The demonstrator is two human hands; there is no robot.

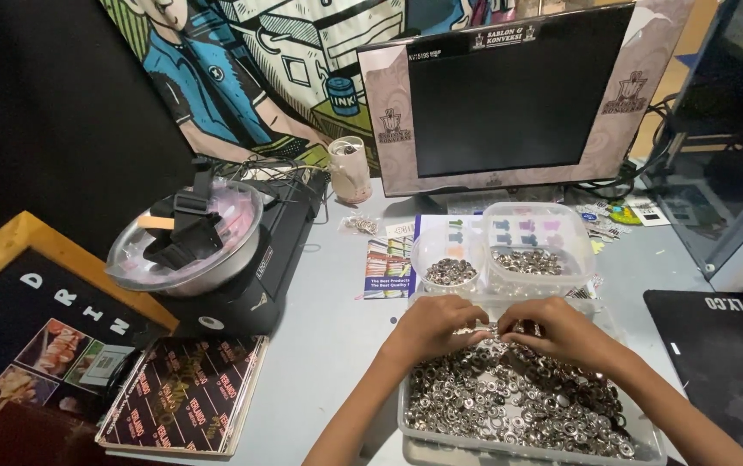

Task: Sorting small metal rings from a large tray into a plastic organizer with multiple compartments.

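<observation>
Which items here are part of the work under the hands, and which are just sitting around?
In use: left hand and right hand, fingers meeting over the tray of small metal rings; round tub and square tub holding more rings.

Lying about: monitor, metal bowl, plastic cup, leaflet, framed board.

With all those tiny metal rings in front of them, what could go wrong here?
1. The tray is heaped with small metal rings nearly to its rim; with the left hand and right hand picking at the far edge, some could spill onto the table.
2. The round tub and rectangular tub sit just behind the hands, so a reach might knock them.
</observation>
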